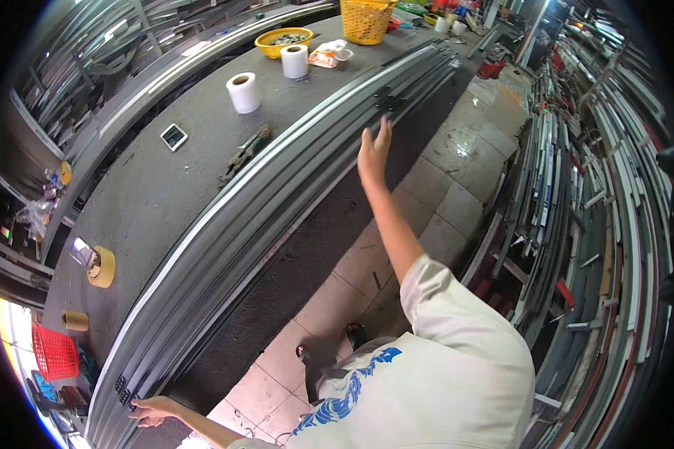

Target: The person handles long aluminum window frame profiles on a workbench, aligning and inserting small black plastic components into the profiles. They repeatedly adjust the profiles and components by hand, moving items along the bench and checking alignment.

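A bundle of long grey metal profiles (251, 183) runs lengthwise along the dark table, curving across the view. At its near-left end, my left hand (153, 409) has its fingers closed about a small black piece (133, 405). Similar black pieces (120, 385) lie on the profiles just beside it. My right hand (374, 153) is raised at the profiles' right edge, fingers and thumb apart, holding nothing. Farther along the bundle lie more black pieces (388, 99), just beyond the right fingertips.
On the table (180, 217) are pliers (249, 153), a phone (174, 137), white film rolls (243, 93), tape (102, 268) and a yellow bowl (277, 46). A yellow basket (365, 22) stands far off. Racks of profiles (547, 187) line the right, past the tiled floor (367, 262).
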Tool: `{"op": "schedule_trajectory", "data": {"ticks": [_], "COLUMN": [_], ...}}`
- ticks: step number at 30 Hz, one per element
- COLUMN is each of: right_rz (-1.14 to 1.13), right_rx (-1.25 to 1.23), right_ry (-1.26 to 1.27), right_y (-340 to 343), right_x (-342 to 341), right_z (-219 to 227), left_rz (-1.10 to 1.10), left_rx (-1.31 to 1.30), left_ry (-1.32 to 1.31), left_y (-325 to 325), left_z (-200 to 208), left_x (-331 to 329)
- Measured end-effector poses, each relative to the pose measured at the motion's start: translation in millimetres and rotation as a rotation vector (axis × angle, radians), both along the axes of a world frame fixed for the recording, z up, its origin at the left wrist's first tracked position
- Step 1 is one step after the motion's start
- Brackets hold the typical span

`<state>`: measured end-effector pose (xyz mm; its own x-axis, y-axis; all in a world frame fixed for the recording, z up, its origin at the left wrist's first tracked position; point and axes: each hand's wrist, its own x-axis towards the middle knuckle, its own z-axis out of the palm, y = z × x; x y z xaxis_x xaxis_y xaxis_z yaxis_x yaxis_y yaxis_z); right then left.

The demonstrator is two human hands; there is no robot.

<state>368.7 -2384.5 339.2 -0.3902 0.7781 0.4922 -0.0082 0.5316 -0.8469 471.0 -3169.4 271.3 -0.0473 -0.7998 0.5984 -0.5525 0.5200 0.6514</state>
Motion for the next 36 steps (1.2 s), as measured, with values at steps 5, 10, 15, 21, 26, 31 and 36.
{"op": "schedule_trajectory", "data": {"ticks": [5, 10, 15, 21, 26, 31, 36], "right_rz": [0.350, 0.179, 0.111, 0.030, 0.100, 0.127, 0.082], "right_rx": [-0.626, -0.358, 0.151, 0.265, 0.221, 0.250, 0.336], "right_ry": [-0.078, -0.496, -0.429, -0.173, -0.152, -0.116, -0.105], "right_y": [180.0, 241.4, 141.4, 79.2, 83.3, 81.4, 82.3], "right_x": [-0.9, -11.1, -23.1, -9.1, 1.0, 10.1, 5.4], "right_z": [58.8, 42.4, -1.6, -43.1, -38.4, -36.3, -38.7], "left_rz": [-0.676, -1.304, -1.534, -1.506, -1.571, -1.584, -1.576], "left_rx": [-0.476, -0.594, -0.582, -0.548, -0.565, -0.570, -0.548], "left_ry": [-0.243, -0.735, -0.838, -0.819, -0.771, -0.743, -0.752], "left_y": [89.6, 229.4, 305.0, 307.4, 303.7, 296.6, 290.9], "left_z": [59.7, 120.4, 138.9, 133.9, 135.0, 132.8, 131.9], "left_x": [-2.9, -25.0, -52.1, -49.4, -43.4, -42.3, -41.9]}}
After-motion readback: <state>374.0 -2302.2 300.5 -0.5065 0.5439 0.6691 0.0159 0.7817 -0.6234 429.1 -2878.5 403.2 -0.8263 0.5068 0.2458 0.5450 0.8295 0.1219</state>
